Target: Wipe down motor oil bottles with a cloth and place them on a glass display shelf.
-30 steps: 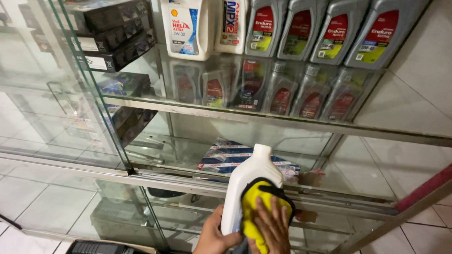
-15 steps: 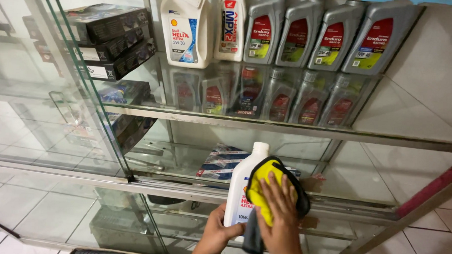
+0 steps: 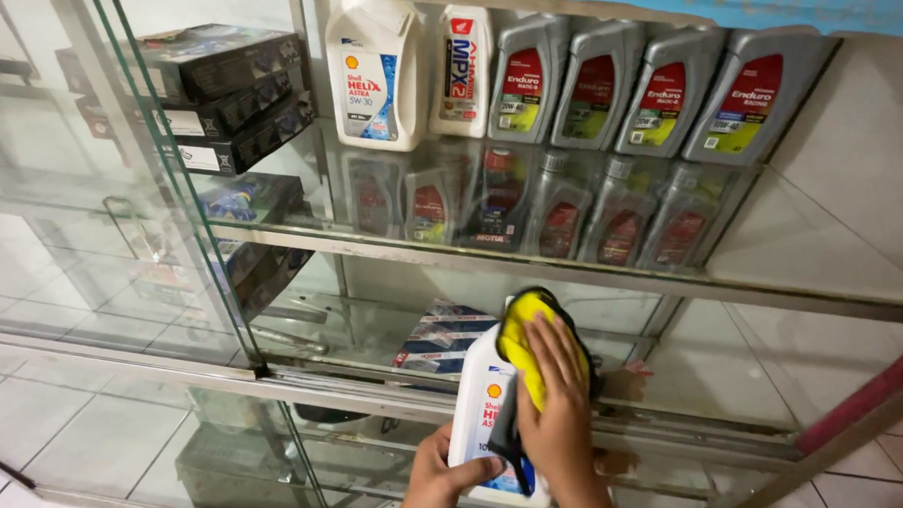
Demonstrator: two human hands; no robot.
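Taking the glass display cabinet (image 3: 591, 274) with its metal frame as the landmark, its far left end holds a stack of dark flat boxes (image 3: 227, 86) on the upper shelf, behind the open glass door. Right of the boxes on that same shelf stands a large white oil jug (image 3: 376, 71) with a blue label, then a slimmer white oil bottle (image 3: 463, 69) with a red cap area, then a row of four grey oil bottles (image 3: 642, 90) with red and yellow labels running to the cabinet's right end; their mirrored images show in the glass below them. On the middle shelf, under the white jug, lies a blue-and-white packet (image 3: 447, 336). In front of the cabinet's lower middle, below that packet, the left hand (image 3: 442, 479) grips the base of a white oil bottle (image 3: 483, 410), thumb pressed against its front and the other fingers wrapped behind it out of sight. The bottle stands roughly upright, just off the edge of the lower shelf rail. The right hand (image 3: 556, 413) lies flat over the bottle's upper right side, fingers held close together and pressing a yellow cloth with a dark border (image 3: 520, 342) against the bottle's top and shoulder, so its cap is hidden. White floor tiles (image 3: 36, 410) show beneath the cabinet's left part.
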